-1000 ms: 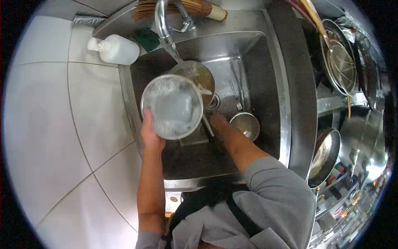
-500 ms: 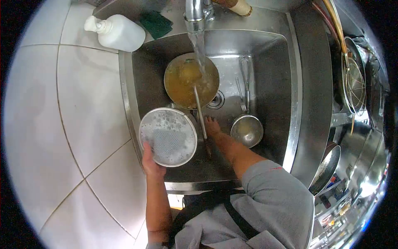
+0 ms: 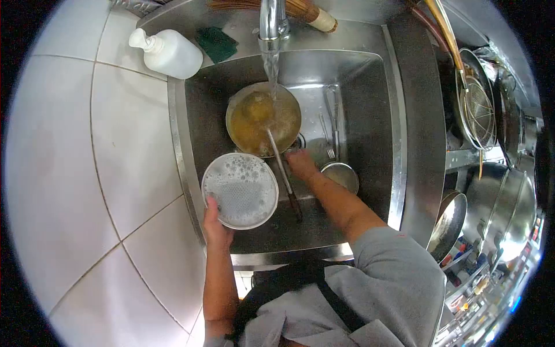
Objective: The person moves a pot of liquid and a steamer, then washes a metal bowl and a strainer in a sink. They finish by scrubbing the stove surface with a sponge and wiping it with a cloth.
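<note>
My left hand (image 3: 215, 224) grips the near rim of a round metal strainer (image 3: 240, 189), soapy and foamy, held over the left side of the steel sink (image 3: 393, 150). My right hand (image 3: 302, 165) reaches down to the sink floor, beside the long handle (image 3: 283, 173) of a pan (image 3: 263, 118) full of brownish water. Whether the fingers close on anything I cannot tell. Water runs from the tap (image 3: 272, 23) into that pan. A small metal bowl (image 3: 341, 175) lies just right of my right hand.
A whisk and fork (image 3: 332, 124) lie on the sink floor. A white soap dispenser (image 3: 167, 52), a green scouring pad (image 3: 217, 41) and a brush (image 3: 300, 10) sit behind the sink. White tiled counter lies left. Wire skimmers (image 3: 477, 104) and pans (image 3: 448, 222) hang at right.
The strainer came away from under the running tap and down to the left front of the sink. My right hand slid slightly up toward the drain.
</note>
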Demonstrator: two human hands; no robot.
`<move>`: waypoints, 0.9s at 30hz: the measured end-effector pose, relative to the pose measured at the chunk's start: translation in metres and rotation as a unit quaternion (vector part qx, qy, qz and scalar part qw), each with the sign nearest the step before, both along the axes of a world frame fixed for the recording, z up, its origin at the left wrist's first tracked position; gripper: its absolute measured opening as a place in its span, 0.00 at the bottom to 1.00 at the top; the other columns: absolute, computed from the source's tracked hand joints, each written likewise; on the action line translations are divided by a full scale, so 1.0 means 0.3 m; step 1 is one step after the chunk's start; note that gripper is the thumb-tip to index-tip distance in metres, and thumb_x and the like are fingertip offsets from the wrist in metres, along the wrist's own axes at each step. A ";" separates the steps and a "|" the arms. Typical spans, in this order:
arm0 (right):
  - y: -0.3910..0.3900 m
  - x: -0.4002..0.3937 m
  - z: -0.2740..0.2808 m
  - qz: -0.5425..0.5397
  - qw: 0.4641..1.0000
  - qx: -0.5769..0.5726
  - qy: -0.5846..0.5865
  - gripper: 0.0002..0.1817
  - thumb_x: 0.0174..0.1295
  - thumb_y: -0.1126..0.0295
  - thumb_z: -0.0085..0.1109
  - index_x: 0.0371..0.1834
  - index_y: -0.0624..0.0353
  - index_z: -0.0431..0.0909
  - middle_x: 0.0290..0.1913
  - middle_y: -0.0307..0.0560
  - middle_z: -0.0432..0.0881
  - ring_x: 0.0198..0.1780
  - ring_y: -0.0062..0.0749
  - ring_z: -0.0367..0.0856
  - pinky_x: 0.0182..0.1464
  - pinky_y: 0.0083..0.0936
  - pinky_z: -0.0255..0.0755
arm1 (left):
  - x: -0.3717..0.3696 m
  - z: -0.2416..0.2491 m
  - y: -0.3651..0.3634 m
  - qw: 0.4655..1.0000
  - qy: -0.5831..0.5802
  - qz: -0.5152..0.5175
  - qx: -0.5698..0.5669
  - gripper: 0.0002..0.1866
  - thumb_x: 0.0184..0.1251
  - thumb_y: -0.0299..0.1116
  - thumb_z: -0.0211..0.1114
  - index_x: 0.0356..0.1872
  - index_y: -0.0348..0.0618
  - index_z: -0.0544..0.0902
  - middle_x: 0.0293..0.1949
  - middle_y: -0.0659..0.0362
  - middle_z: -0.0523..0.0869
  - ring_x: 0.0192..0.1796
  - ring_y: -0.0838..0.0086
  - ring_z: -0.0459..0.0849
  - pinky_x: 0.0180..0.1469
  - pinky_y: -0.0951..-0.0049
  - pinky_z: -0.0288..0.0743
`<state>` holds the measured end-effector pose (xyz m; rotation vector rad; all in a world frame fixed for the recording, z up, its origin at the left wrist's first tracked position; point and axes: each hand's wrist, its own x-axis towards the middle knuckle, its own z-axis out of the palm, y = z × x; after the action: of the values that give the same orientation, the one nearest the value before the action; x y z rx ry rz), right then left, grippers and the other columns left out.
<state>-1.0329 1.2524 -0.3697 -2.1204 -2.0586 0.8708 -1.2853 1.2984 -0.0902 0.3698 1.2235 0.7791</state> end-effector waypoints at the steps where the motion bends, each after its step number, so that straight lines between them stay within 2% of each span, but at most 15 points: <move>1: 0.002 0.011 0.015 0.000 1.000 0.003 -0.003 0.12 0.57 0.72 0.55 0.44 0.60 0.80 0.42 0.56 0.85 0.43 0.53 0.85 0.58 0.47 0.74 | 0.003 0.003 0.002 1.000 -0.011 -0.012 0.008 0.33 0.76 0.51 0.52 0.70 0.34 0.64 0.67 0.47 0.72 0.67 0.55 0.73 0.69 0.53 0.67; 3: -0.013 0.039 0.037 0.011 0.973 0.212 -0.088 0.11 0.55 0.70 0.57 0.40 0.58 0.81 0.37 0.56 0.84 0.41 0.52 0.84 0.57 0.47 0.73 | -0.008 -0.016 -0.006 1.000 0.009 -0.025 0.016 0.35 0.75 0.54 0.52 0.71 0.35 0.63 0.67 0.47 0.72 0.67 0.55 0.73 0.68 0.54 0.67; 6: -0.065 0.082 -0.073 -0.080 0.983 0.145 -0.076 0.13 0.56 0.66 0.60 0.43 0.60 0.81 0.34 0.55 0.85 0.41 0.52 0.84 0.53 0.47 0.75 | -0.021 -0.055 -0.011 0.999 0.023 -0.033 0.028 0.36 0.74 0.56 0.53 0.71 0.36 0.64 0.67 0.48 0.73 0.67 0.55 0.74 0.68 0.55 0.68; 7: -0.053 0.090 -0.001 -0.080 0.982 0.148 -0.080 0.13 0.56 0.66 0.60 0.43 0.60 0.81 0.34 0.55 0.85 0.41 0.52 0.84 0.53 0.47 0.75 | -0.017 -0.056 -0.011 0.999 0.015 -0.026 0.030 0.36 0.74 0.55 0.53 0.71 0.36 0.64 0.67 0.49 0.73 0.66 0.56 0.75 0.68 0.55 0.68; 8: -0.040 0.104 0.076 -0.229 0.969 0.087 0.030 0.15 0.57 0.65 0.61 0.44 0.60 0.81 0.35 0.55 0.85 0.40 0.51 0.85 0.51 0.45 0.76 | -0.012 -0.056 -0.009 0.999 0.010 -0.025 0.034 0.36 0.74 0.55 0.53 0.71 0.36 0.64 0.67 0.49 0.73 0.66 0.56 0.75 0.68 0.55 0.68; 9: -0.018 0.113 0.176 -0.366 0.919 0.023 0.142 0.16 0.58 0.63 0.62 0.46 0.61 0.81 0.36 0.54 0.86 0.40 0.49 0.85 0.48 0.43 0.77 | -0.003 -0.047 -0.001 0.999 0.009 -0.029 0.021 0.35 0.75 0.53 0.54 0.71 0.36 0.64 0.67 0.49 0.73 0.67 0.58 0.74 0.69 0.57 0.67; 10: 0.022 0.123 0.285 -0.361 0.922 0.032 0.136 0.16 0.58 0.63 0.62 0.46 0.61 0.81 0.36 0.54 0.86 0.40 0.49 0.85 0.48 0.43 0.77 | 0.001 -0.054 0.017 0.999 0.004 -0.031 0.010 0.33 0.76 0.51 0.54 0.70 0.35 0.64 0.67 0.50 0.73 0.67 0.59 0.73 0.69 0.59 0.66; 12: 0.107 0.134 0.501 -0.417 0.880 0.132 0.183 0.16 0.62 0.63 0.61 0.47 0.64 0.81 0.38 0.55 0.87 0.40 0.45 0.86 0.44 0.38 0.78 | 0.018 -0.098 0.045 0.997 -0.005 -0.048 0.055 0.33 0.76 0.51 0.54 0.70 0.36 0.65 0.66 0.50 0.74 0.66 0.59 0.74 0.68 0.58 0.67; 14: 0.238 0.148 0.622 -0.380 0.873 0.216 0.216 0.15 0.61 0.61 0.60 0.43 0.60 0.80 0.37 0.59 0.85 0.40 0.55 0.85 0.43 0.43 0.78 | 0.060 -0.117 0.083 0.993 -0.013 -0.059 0.098 0.33 0.75 0.51 0.55 0.70 0.36 0.66 0.65 0.51 0.76 0.64 0.60 0.76 0.66 0.59 0.69; 16: 0.383 0.143 0.843 -0.308 0.881 0.264 0.244 0.14 0.60 0.62 0.61 0.43 0.60 0.80 0.37 0.58 0.85 0.38 0.52 0.85 0.42 0.42 0.78 | 0.088 -0.139 0.127 0.990 -0.035 -0.082 0.108 0.33 0.75 0.52 0.55 0.70 0.37 0.66 0.65 0.51 0.75 0.65 0.60 0.75 0.66 0.59 0.69; 19: 0.578 0.175 1.014 -0.218 0.901 0.267 0.265 0.12 0.60 0.62 0.62 0.39 0.60 0.81 0.35 0.58 0.85 0.36 0.48 0.85 0.41 0.39 0.77 | 0.150 -0.099 0.174 0.985 -0.066 -0.115 0.111 0.33 0.75 0.53 0.55 0.69 0.38 0.67 0.65 0.52 0.75 0.64 0.61 0.76 0.63 0.59 0.72; 21: 0.641 0.191 1.105 -0.165 0.946 0.138 0.242 0.15 0.60 0.58 0.62 0.35 0.62 0.83 0.32 0.56 0.85 0.34 0.45 0.85 0.41 0.38 0.77 | 0.182 -0.081 0.208 0.981 -0.079 -0.138 0.114 0.38 0.72 0.55 0.57 0.73 0.40 0.61 0.69 0.51 0.70 0.68 0.59 0.72 0.66 0.61 0.69; 24: 0.573 0.216 1.157 -0.175 0.916 0.185 0.309 0.22 0.59 0.51 0.63 0.33 0.64 0.83 0.30 0.55 0.85 0.34 0.44 0.85 0.40 0.38 0.77 | 0.211 -0.074 0.242 0.973 -0.107 -0.162 0.126 0.37 0.72 0.54 0.58 0.73 0.41 0.62 0.66 0.52 0.74 0.64 0.61 0.76 0.62 0.62 0.74; 26: 0.425 0.209 1.222 -0.211 0.971 0.053 0.099 0.28 0.58 0.46 0.63 0.36 0.67 0.83 0.30 0.55 0.86 0.35 0.40 0.85 0.39 0.37 0.77 | 0.237 -0.018 0.247 0.976 -0.093 -0.163 0.115 0.36 0.72 0.54 0.58 0.73 0.42 0.63 0.64 0.53 0.75 0.61 0.62 0.78 0.59 0.62 0.75; 27: 0.342 0.214 1.155 -0.216 0.966 0.068 0.124 0.28 0.58 0.46 0.64 0.35 0.68 0.83 0.29 0.55 0.85 0.34 0.38 0.84 0.37 0.37 0.77 | 0.244 0.005 0.242 0.979 -0.074 -0.162 0.104 0.36 0.72 0.54 0.58 0.72 0.42 0.64 0.63 0.53 0.77 0.59 0.62 0.80 0.57 0.63 0.77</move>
<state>-0.9688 1.3550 -0.0232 -2.1346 -1.4164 0.8464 -1.2119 1.3711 -0.0886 0.6534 0.9155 0.6398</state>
